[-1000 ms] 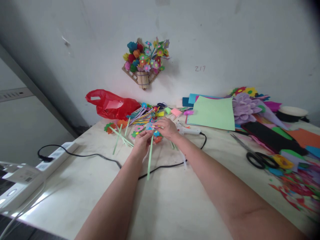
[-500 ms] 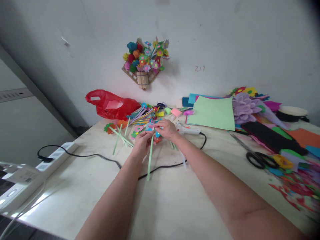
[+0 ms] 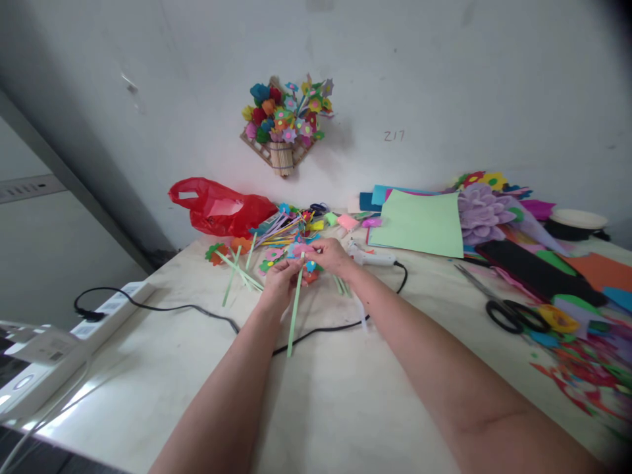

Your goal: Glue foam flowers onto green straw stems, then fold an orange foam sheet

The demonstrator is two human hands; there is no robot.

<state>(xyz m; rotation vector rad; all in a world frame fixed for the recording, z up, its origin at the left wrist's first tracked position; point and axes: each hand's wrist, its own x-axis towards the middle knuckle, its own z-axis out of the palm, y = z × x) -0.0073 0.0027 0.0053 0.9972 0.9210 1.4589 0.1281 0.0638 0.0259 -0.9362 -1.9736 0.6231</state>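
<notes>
My left hand [image 3: 282, 280] is closed, its fingertips pinching a light green strip [image 3: 295, 313] near the top. The strip's long free end hangs toward me over the table. Close against it, my right hand [image 3: 330, 255] is closed in a pinch at the strip's upper end. A pink flower-shaped piece [image 3: 301, 249] shows just beyond the fingertips, and the right fingers seem to be on it. How the pink piece and strip meet is hidden by the fingers. Colourful foam flowers [image 3: 271, 260] and more green strips [image 3: 240, 271] lie around both hands.
A white glue gun [image 3: 378, 258] lies right of my hands; its black cord [image 3: 326, 328] passes beneath my arms. Scissors [image 3: 503, 309], a light green sheet [image 3: 422, 224] and coloured scraps [image 3: 582, 368] are on the right. A red bag [image 3: 222, 207] and power strip [image 3: 106, 319] stand left.
My right hand has shifted slightly, and more of the pink piece shows beyond the fingers. The strip's lower end has swung a little left. My left hand keeps its pinch.
</notes>
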